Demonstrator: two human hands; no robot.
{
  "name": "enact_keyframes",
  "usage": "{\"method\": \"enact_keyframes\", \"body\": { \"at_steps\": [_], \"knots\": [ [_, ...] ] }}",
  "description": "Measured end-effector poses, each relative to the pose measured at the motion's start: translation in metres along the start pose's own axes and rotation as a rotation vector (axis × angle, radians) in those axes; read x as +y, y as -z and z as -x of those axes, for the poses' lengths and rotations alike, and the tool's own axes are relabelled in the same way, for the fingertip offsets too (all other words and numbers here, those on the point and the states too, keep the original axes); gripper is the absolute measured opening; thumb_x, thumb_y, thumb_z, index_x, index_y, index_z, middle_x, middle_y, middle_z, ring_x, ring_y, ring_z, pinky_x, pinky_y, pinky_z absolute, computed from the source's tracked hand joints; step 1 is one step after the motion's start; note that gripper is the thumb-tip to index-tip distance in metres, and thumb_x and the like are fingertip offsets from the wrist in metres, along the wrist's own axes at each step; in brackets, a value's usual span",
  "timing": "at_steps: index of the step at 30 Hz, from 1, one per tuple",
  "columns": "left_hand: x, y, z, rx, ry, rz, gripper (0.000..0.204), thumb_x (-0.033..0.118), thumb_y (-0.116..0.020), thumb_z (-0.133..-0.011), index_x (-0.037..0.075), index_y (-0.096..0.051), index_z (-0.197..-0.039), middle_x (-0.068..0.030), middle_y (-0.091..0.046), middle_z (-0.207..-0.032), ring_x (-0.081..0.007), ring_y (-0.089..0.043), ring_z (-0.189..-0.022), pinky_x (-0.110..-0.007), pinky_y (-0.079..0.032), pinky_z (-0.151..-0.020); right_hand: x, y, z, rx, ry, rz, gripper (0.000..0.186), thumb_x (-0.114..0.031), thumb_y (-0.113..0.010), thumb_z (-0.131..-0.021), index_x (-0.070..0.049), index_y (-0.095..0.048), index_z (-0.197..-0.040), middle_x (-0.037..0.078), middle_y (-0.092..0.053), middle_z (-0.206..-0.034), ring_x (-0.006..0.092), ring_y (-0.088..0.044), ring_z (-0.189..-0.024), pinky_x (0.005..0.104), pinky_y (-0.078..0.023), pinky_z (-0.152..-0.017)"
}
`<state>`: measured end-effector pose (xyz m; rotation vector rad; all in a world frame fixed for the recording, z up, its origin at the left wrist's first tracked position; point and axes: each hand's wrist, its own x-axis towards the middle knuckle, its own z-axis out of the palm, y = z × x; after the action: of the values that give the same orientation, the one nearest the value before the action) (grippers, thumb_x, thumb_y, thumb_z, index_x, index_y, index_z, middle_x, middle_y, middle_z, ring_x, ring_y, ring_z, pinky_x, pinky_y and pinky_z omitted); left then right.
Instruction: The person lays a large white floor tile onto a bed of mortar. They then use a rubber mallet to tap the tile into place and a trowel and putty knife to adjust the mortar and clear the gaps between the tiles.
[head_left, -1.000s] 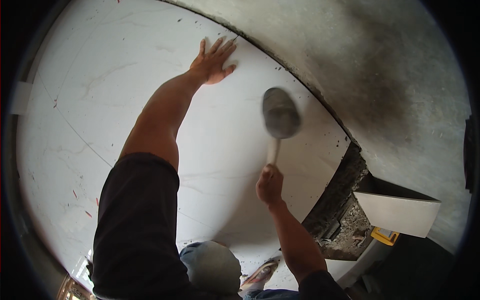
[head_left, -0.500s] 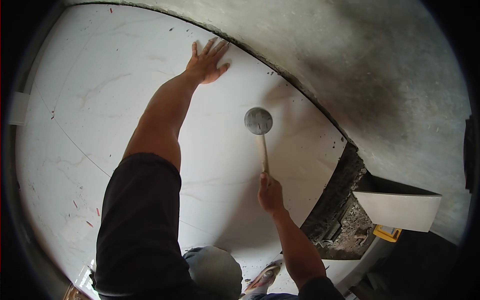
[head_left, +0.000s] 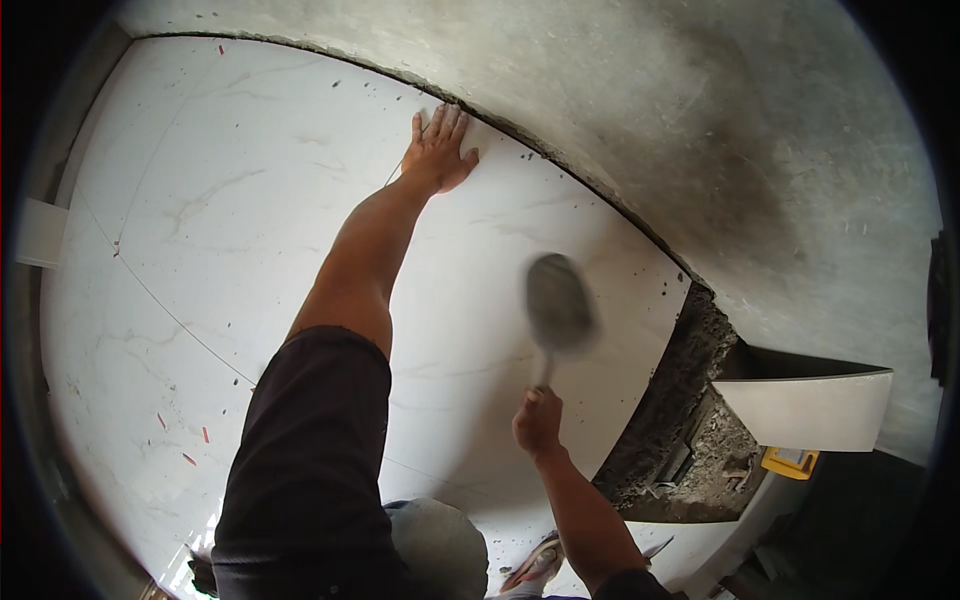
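Observation:
My left hand point(head_left: 441, 150) presses flat on a white marble-patterned floor tile point(head_left: 470, 300). Its fingers are spread, with the tips close to the tile's far edge by the wall. In my right hand point(head_left: 538, 420) is the handle of a mallet point(head_left: 560, 303), fingers wrapped around it. The mallet's round grey head is blurred by motion and appears held above the tile, to the right of my left forearm.
A dark gap separates the tiles from the grey wall point(head_left: 640, 130). At right lies a rough, mortar-covered pit point(head_left: 715, 440), beside a cut tile piece point(head_left: 810, 410) and a yellow object point(head_left: 790, 462). Small red pieces point(head_left: 206, 435) are scattered at left. A pale block point(head_left: 42, 233) stands at the left edge.
The mallet head looks larger and blurred, seemingly lifted toward me. My left hand has shifted slightly right along the tile edge. The whole view has moved a little.

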<state>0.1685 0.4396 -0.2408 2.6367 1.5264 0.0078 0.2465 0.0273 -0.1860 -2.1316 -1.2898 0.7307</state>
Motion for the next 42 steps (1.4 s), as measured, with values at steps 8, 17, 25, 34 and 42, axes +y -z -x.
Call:
{"method": "enact_keyframes", "body": {
  "at_steps": [8, 17, 25, 34, 42],
  "knots": [
    [-0.011, -0.003, 0.004, 0.006, 0.010, 0.013, 0.070, 0.052, -0.027, -0.095, 0.013, -0.009, -0.152, -0.0046, -0.006, -0.159, -0.0199, 0.000, -0.146, -0.046, 0.001, -0.118, -0.020, 0.006, -0.027, -0.119, -0.151, -0.053, 0.068, -0.061, -0.027, -0.095, 0.000, -0.051, -0.079, 0.019, -0.052, -0.062, 0.0377, -0.055, -0.058, 0.0441, -0.044, -0.057],
    [0.001, -0.005, 0.012, 0.004, 0.068, 0.044, 0.072, 0.055, -0.028, -0.094, 0.015, -0.011, -0.152, -0.0049, -0.008, -0.159, -0.0197, -0.002, -0.146, -0.047, 0.000, -0.117, -0.030, 0.014, -0.016, -0.134, -0.189, -0.060, 0.064, -0.056, -0.031, -0.096, 0.002, -0.051, -0.078, 0.021, -0.052, -0.061, 0.0438, -0.052, -0.058, 0.0480, -0.041, -0.056],
    [0.009, -0.011, 0.040, 0.045, 0.247, 0.092, 0.077, 0.058, -0.031, -0.092, 0.014, -0.011, -0.152, -0.0064, -0.008, -0.159, -0.0217, -0.002, -0.146, -0.048, 0.000, -0.116, -0.045, 0.034, 0.002, -0.199, -0.348, -0.186, 0.064, -0.056, -0.032, -0.096, 0.002, -0.049, -0.074, 0.017, -0.049, -0.058, 0.0345, -0.050, -0.052, 0.0459, -0.040, -0.054],
    [-0.004, -0.001, 0.185, 0.046, 0.455, 0.129, 0.077, 0.053, -0.031, -0.093, 0.006, -0.010, -0.151, -0.0090, -0.008, -0.158, -0.0241, -0.002, -0.146, -0.048, 0.001, -0.117, 0.028, 0.014, 0.043, -0.098, -0.270, -0.077, 0.061, -0.048, -0.025, -0.101, 0.002, -0.046, -0.073, 0.016, -0.047, -0.062, 0.0332, -0.045, -0.056, 0.0463, -0.037, -0.056],
    [-0.032, -0.004, 0.343, 0.034, 0.548, 0.108, 0.076, 0.048, -0.038, -0.092, 0.006, -0.011, -0.150, -0.0120, -0.011, -0.157, -0.0293, -0.006, -0.146, -0.050, -0.004, -0.117, 0.036, 0.018, 0.036, -0.283, -0.336, 0.015, 0.068, -0.061, -0.023, -0.097, -0.003, -0.037, -0.064, 0.003, -0.035, -0.054, 0.0162, -0.035, -0.050, 0.0378, -0.031, -0.049]
  ]
}}
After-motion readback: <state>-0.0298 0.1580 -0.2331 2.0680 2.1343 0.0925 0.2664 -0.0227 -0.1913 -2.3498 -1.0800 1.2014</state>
